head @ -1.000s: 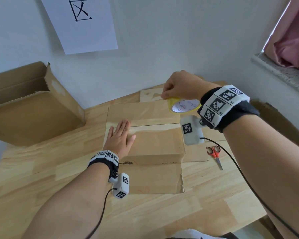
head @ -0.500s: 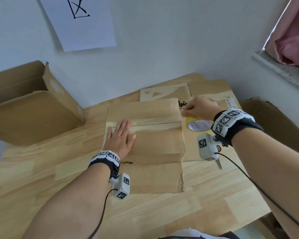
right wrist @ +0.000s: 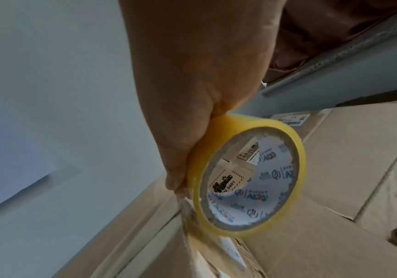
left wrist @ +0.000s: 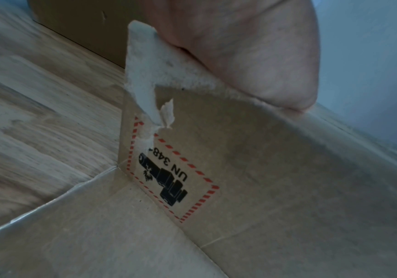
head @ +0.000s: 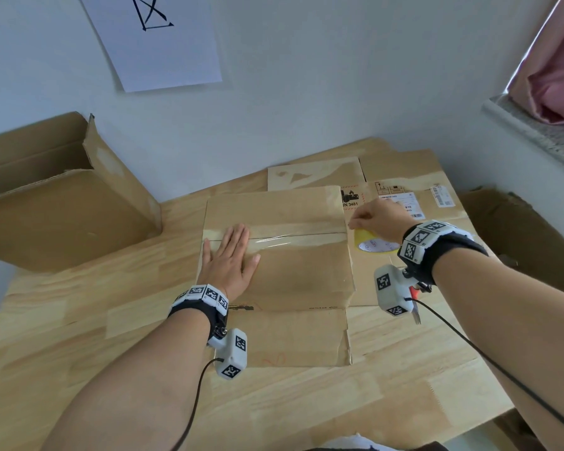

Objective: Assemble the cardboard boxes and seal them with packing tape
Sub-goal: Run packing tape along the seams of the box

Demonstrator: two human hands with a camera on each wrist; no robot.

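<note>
A brown cardboard box (head: 293, 271) stands mid-table with its top flaps folded shut. My left hand (head: 230, 255) lies flat and open on the left part of the top, pressing over the seam. A clear strip of tape (head: 293, 239) runs along the seam toward the right edge. Just past that edge my right hand (head: 376, 218) grips the yellow tape roll (head: 373, 244); the roll (right wrist: 247, 175) is held low beside the box wall. In the left wrist view the palm (left wrist: 252, 56) rests on the box's torn top edge (left wrist: 145, 75).
A bigger open box (head: 59, 203) lies on its side at the table's left. Flattened cardboard (head: 404, 196) with labels lies behind and under my right hand. Red-handled scissors (head: 415, 299) lie partly hidden by the right wrist camera. The wooden table (head: 79, 336) ends near me.
My right hand came down from above the box's far edge with the roll and moved to the right edge, drawing tape along the seam. The left hand stayed flat.
</note>
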